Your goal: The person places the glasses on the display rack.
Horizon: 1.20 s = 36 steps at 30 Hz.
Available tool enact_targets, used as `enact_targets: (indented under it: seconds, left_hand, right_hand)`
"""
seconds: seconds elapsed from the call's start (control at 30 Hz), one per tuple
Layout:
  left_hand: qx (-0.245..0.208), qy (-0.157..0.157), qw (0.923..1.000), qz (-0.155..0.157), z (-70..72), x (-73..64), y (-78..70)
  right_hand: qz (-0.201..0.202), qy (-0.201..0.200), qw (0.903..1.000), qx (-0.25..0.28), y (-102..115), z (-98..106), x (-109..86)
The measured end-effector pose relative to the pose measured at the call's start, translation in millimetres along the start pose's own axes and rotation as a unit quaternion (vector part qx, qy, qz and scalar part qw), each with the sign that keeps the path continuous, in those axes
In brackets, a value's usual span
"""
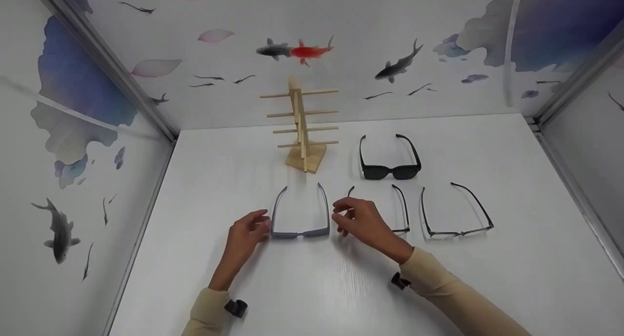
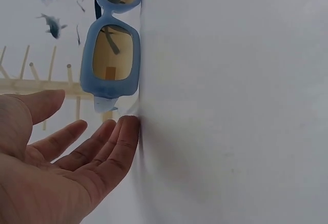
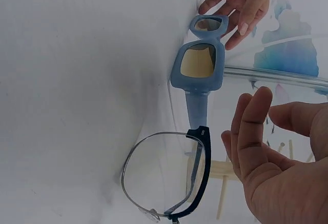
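Flanking blue-framed glasses [image 1: 286, 235] — left fingers [image 2: 121, 149] loosely spread, right fingers [image 3: 252, 131] loosely bent, narrowly parted

Dim, diffuse light — soft, faint shadows on the tabletop [image 1: 336, 292].

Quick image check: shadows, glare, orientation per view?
Head: soft shadows near left hand and right hand, no harsh glare; left wrist: scene turned sideways, rack pale, washed out behind the blue glasses; right wrist: also sideways, faint, soft-edged shadows on the table.
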<state>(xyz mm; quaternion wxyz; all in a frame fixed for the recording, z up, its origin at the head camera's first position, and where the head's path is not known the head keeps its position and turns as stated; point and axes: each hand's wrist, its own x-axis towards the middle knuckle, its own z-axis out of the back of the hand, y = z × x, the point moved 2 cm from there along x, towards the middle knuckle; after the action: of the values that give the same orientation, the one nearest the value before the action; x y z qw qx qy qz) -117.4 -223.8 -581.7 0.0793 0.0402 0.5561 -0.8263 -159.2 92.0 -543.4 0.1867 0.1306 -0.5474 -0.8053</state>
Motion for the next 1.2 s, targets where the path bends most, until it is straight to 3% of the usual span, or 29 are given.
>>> enact_targets:
  seconds: [0.23, 0.47, 0.8, 1.03, 1.2]
  left_hand:
    - [-0.056, 0.009, 0.9979, 0.031, -5.1, 4.0, -2.6]
    - [-0.044, 0.013, 0.9980, 0.045, -8.5, 6.8, -5.7]
    - [-0.017, 0.015, 0.9989, 0.041, -9.2, 3.8, -1.1]
    - [-0.023, 0.000, 0.9991, 0.036, -9.9, 4.0, -6.1]
    - [-0.035, -0.016, 0.9986, 0.037, -8.0, 0.1, -17.8]
  right_hand:
    - [-0.034, 0.021, 0.9992, 0.007, 0, -3, 7.6]
    - [-0.063, 0.035, 0.9974, -0.008, -2, -9, 15.0]
    - [-0.058, 0.051, 0.9969, -0.018, -11, -21, 11.4]
    - [-0.043, 0.035, 0.9982, -0.020, -9, -21, 11.7]
    - [-0.053, 0.012, 0.9985, 0.000, -3, -15, 10.6]
